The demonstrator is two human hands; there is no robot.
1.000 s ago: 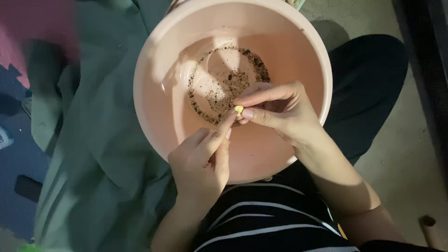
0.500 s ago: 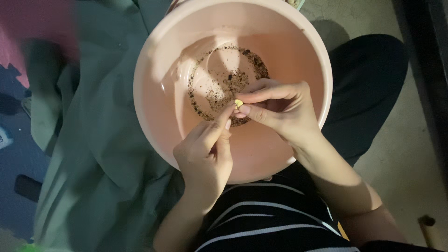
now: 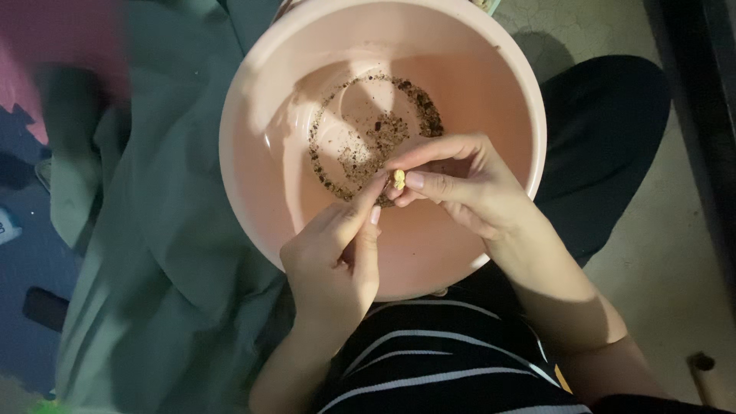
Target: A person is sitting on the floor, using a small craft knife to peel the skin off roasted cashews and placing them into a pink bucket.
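Both hands — left hand (image 3: 333, 257); right hand (image 3: 460, 184) — pinch a small yellow kernel (image 3: 399, 180).

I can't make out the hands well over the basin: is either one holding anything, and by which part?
A small yellowish kernel, pinched at its sides between the right hand fingertips, the left hand forefinger touching it.

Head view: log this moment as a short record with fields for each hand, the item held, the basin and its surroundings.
right hand: right hand pinches a small yellowish kernel at its fingertips
left hand: left hand reaches up, fingertips touching the kernel
basin: pink plastic basin, dark brown husk bits scattered in a ring on its bottom
surroundings: green cloth beside the basin, concrete floor
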